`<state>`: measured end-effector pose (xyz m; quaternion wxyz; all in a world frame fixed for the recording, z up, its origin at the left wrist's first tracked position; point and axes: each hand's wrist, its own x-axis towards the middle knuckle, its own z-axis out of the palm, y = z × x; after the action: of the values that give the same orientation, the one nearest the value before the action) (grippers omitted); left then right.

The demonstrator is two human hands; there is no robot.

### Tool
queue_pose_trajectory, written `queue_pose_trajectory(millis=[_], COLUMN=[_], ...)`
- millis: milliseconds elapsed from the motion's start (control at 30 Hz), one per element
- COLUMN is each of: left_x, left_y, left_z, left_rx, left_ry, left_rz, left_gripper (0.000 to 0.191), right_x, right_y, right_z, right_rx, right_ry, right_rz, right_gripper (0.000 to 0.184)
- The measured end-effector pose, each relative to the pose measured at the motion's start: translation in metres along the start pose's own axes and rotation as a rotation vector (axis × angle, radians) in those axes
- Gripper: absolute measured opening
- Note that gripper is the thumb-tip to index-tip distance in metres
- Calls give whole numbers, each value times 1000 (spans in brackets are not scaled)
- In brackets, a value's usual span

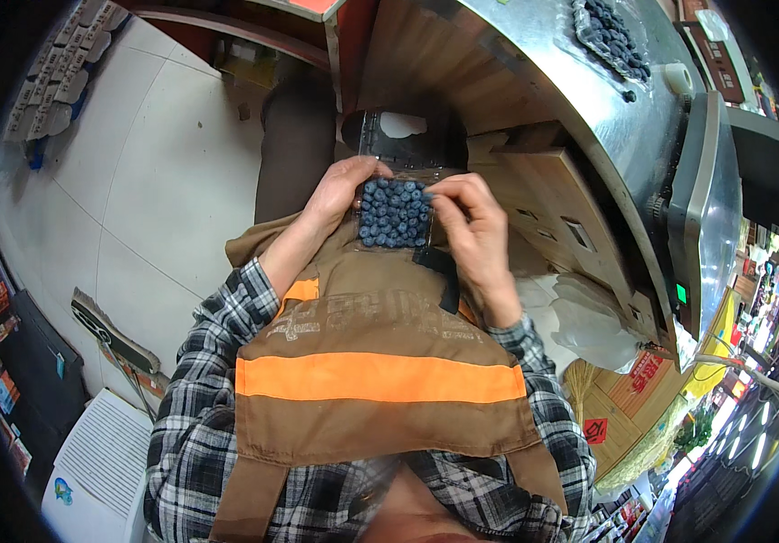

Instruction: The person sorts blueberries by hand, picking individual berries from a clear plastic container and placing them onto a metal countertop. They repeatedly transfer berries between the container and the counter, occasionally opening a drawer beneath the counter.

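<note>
A clear plastic clamshell box of blueberries point(395, 214) rests on my lap, on the brown apron point(362, 285). Its transparent lid point(403, 146) is folded back towards my knees, with a whitish patch on it. My left hand point(345, 183) grips the box at its upper left edge, with the thumb by the hinge. At the upper right corner of the box is my right hand point(474, 220), its thumb and forefinger close together at the berries. Slight blur hides whether a berry is between these fingertips.
A metal counter point(545, 41) curves along the right, bearing another open tray of blueberries point(612, 41), one loose berry point(629, 96), a roll of tape point(678, 79) and a scale point(701, 203). A wooden cabinet point(566, 203) stands below. A broom point(114, 332) lies left.
</note>
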<state>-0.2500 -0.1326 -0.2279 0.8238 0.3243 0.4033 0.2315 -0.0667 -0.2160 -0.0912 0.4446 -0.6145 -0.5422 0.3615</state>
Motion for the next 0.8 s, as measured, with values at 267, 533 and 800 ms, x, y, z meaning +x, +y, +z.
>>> queue_pose_trajectory(millis=[267,533,800], left_x=[-2,-1,-1], left_y=[0,-1,-1], left_z=[3,4,1], left_rx=[16,25,21], left_ry=[42,63,15], left_rz=[43,63,92], left_gripper=[34,34,29], right_x=[-17,-1,10], right_y=[60,54,59], right_z=[43,63,70], right_rx=[-185,-248,-396], right_ry=[75,34,51], right_rz=[-52,-168,-190], right_gripper=[7,10,12])
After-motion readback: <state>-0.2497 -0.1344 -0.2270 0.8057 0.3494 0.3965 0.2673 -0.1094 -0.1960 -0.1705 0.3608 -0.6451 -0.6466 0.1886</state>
